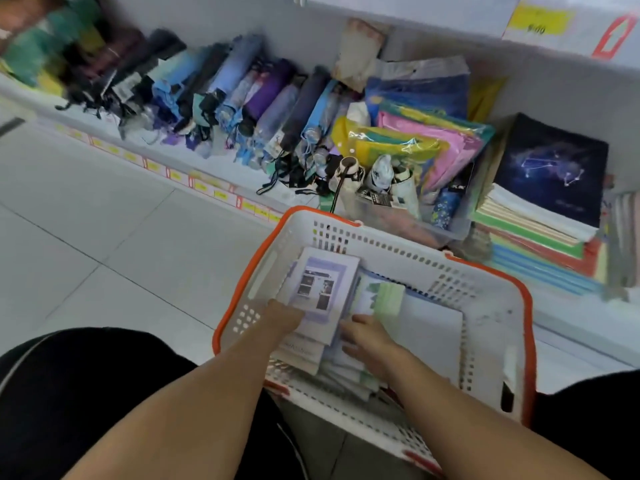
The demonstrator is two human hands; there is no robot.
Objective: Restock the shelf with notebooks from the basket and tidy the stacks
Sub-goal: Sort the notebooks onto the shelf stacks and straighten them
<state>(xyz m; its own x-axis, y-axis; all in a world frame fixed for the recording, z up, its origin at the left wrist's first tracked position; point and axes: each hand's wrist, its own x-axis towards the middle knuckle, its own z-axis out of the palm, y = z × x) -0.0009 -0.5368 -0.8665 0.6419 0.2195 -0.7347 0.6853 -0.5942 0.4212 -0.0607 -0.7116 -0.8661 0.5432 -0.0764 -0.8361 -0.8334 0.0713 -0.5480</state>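
Head view, left to right: the left hand (282, 315) grips the near edge of a lavender-covered notebook (320, 289) atop the pile in the white plastic basket with orange rim (485, 296); the right hand (365, 336) rests on the pile beside a green-covered notebook (384, 297), its finger state hidden. Best lifted squared and level, then carried right to the stacked notebooks under a dark starry cover (550, 171)
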